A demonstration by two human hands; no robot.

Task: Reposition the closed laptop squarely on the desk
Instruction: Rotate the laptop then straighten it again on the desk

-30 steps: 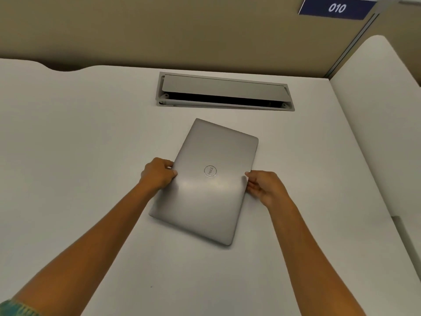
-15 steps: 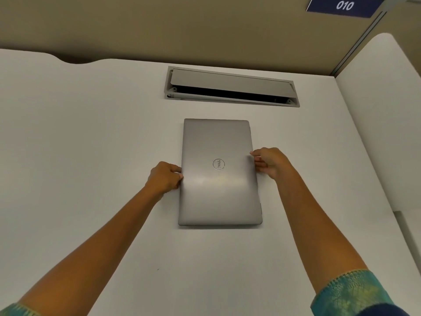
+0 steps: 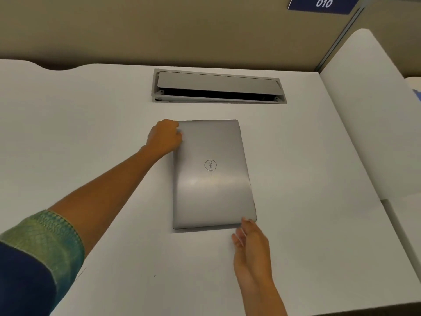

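A closed silver laptop (image 3: 211,179) lies flat on the white desk (image 3: 91,133), its short edges facing me and the back, a round logo on its lid. My left hand (image 3: 165,137) grips the laptop's far left corner with curled fingers. Near the front right corner, my right hand (image 3: 250,245) has its fingers straight and apart; the fingertips touch or almost touch that corner and hold nothing.
A grey cable hatch (image 3: 218,86) with its flap raised is set into the desk behind the laptop. A beige partition wall (image 3: 182,30) stands at the back with a blue "010" sign (image 3: 323,4). A white divider (image 3: 369,110) rises on the right.
The laptop turned from a skewed angle to line up with the desk. My left hand slid to the far left corner; my right hand left the right edge and dropped to the front right corner.
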